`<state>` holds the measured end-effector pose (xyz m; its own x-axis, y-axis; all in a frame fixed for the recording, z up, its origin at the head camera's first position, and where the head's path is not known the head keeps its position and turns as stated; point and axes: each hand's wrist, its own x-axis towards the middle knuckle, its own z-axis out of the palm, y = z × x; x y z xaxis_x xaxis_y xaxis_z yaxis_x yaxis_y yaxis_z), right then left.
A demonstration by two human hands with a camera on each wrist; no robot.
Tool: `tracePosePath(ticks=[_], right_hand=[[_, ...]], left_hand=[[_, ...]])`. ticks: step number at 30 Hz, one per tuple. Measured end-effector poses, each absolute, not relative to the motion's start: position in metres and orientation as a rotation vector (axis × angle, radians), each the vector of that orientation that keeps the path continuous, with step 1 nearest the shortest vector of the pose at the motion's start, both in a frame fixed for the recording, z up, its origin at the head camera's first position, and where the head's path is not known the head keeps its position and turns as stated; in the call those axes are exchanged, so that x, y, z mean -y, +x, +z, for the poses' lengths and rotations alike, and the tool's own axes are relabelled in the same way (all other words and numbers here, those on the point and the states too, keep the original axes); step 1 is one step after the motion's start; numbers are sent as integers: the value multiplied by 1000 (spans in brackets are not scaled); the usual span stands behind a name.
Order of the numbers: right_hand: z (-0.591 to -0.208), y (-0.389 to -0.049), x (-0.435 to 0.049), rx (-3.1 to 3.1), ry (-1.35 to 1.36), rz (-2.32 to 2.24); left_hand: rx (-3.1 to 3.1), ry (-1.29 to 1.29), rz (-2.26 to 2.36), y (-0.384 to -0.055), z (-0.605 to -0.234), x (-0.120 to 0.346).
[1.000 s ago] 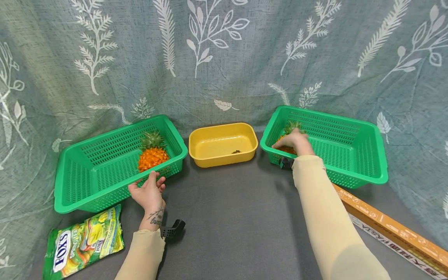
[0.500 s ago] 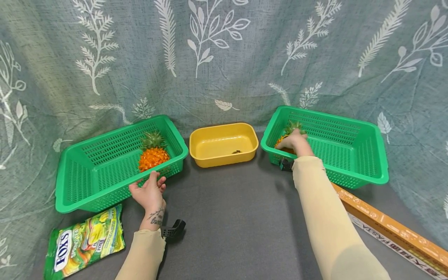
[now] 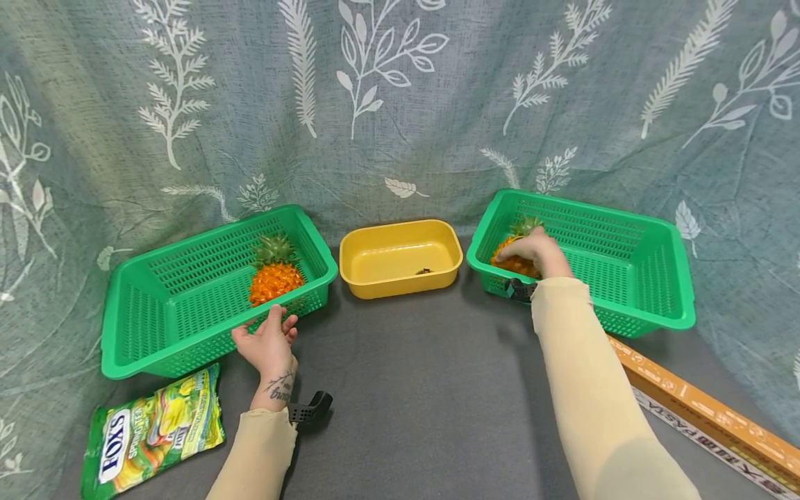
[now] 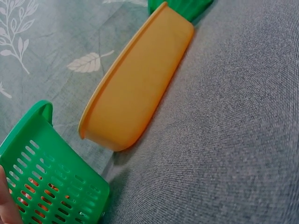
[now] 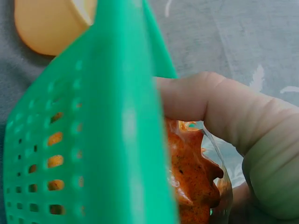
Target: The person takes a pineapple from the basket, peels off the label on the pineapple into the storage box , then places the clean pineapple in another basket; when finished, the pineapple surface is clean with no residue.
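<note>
In the right green basket [image 3: 650, 278], an orange pineapple [image 3: 517, 264] with a green crown lies at the left end. My right hand [image 3: 542, 251] reaches over the front rim and grips it from above. The right wrist view shows my thumb over the orange, knobbly skin, with clear wrap at its edge; the other fingers are mostly hidden. My left hand [image 3: 269, 344] holds the front rim of the left green basket [image 3: 144, 347], its fingers at the rim and outer wall. Just behind them, inside the basket, lies another orange pineapple [image 3: 275, 281].
Between the baskets stands a yellow tub [image 3: 400, 286] with a small dark item [image 3: 425, 271] inside. A green Fox's candy bag [image 3: 153, 434] lies at the front left. A long orange pasta box [image 3: 706, 410] lies at the right. A patterned curtain [image 3: 400, 111] hangs behind.
My right hand has shifted slightly to the right, and more of the pineapple under it shows. My left hand stays at the left basket's rim.
</note>
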<state>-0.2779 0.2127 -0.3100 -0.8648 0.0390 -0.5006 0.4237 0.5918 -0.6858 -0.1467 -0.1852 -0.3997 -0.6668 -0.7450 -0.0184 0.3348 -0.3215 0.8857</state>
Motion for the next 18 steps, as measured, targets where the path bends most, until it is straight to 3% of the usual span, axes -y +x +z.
tracePosePath(ticks=[18], right_hand=[[-258,-263,-208,-2397,356,-1353]], left_hand=[[1214,588,-2080,-145,-394,187]])
